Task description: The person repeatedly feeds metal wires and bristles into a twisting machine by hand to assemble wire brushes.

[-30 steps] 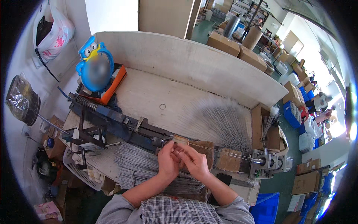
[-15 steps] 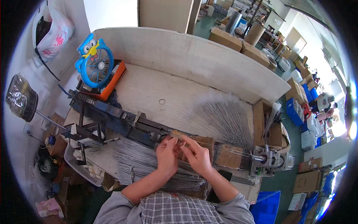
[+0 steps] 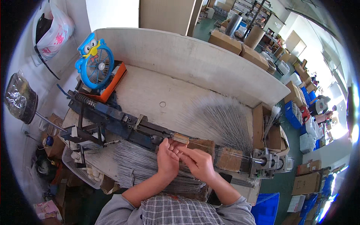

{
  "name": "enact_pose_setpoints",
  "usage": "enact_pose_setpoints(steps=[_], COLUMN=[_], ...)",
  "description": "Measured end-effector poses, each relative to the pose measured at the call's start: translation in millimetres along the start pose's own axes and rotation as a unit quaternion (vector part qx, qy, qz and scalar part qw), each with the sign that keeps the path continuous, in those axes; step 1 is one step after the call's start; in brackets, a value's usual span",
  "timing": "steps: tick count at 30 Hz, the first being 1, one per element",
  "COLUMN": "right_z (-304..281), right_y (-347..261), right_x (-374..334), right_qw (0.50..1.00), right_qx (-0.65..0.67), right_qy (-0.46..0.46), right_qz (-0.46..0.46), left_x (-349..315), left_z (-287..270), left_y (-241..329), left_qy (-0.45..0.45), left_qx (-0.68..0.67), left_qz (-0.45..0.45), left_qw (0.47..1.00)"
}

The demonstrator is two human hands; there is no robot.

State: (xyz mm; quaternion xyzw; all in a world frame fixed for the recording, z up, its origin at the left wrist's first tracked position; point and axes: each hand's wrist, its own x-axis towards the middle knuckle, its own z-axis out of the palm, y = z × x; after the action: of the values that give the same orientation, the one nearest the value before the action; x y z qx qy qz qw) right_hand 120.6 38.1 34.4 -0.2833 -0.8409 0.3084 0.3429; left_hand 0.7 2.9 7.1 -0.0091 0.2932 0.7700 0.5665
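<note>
My left hand [image 3: 168, 159] and my right hand [image 3: 199, 162] meet over the front edge of a long dark metal bench fixture [image 3: 129, 125]. The left fingers are curled, and the right fingers are pressed together against them. Whatever is pinched between them is hidden. Just beyond the fingertips sits a small tan block [image 3: 180, 138] at the end of the fixture's rail. Thin strands [image 3: 221, 150] run from there to a metal spindle unit [image 3: 264, 162] on the right. A pile of thin grey wires [image 3: 140, 163] lies in front of the fixture, partly under my forearms.
Another bundle of wires [image 3: 230, 122] fans out behind the fixture. A blue toy-shaped fan [image 3: 95, 63] stands in an orange box [image 3: 116, 82] at the back left. An open carton [image 3: 276, 138] is at the right end, with a blue bin [image 3: 265, 207] below and a white basket [image 3: 77, 170] at left.
My right hand has turned over and its fingers have closed in against the left. The tan block now shows more plainly beyond the fingers. The view has shifted slightly.
</note>
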Motion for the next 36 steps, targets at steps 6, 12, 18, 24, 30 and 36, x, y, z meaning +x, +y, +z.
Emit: enact_pose_setpoints(steps=[6, 12, 18, 24, 30, 36], right_z=[-31.7, -32.5, -51.9, -40.5, -16.4, -48.1], right_y=[-2.5, 4.4, -6.1, 2.1, 37.2, 28.4], right_x=[12.4, 5.0, -0.8, -48.9, -93.0, -63.2], right_qw=[0.956, 0.969, 0.976, 0.997, 0.97, 0.969], right_qx=[-0.289, -0.246, -0.212, -0.061, -0.139, -0.161], right_qy=[0.027, 0.034, 0.04, -0.022, -0.147, -0.114], right_qz=[-0.034, -0.002, -0.025, 0.033, 0.134, 0.147], left_x=[-4.8, -11.8, -14.1, -32.3, -24.0, -42.5], left_z=[-9.7, 3.6, 0.9, -22.2, -134.5, -264.1], left_y=[6.1, 13.9, 12.2, 32.5, 124.4, 266.0], left_qy=[-0.006, -0.032, -0.014, -0.007, 0.218, 0.43], left_qx=[0.042, 0.122, 0.203, 0.287, 0.131, 0.206], left_qz=[-0.037, -0.06, -0.068, -0.101, 0.118, 0.325], left_qw=[0.998, 0.99, 0.977, 0.952, 0.96, 0.816])
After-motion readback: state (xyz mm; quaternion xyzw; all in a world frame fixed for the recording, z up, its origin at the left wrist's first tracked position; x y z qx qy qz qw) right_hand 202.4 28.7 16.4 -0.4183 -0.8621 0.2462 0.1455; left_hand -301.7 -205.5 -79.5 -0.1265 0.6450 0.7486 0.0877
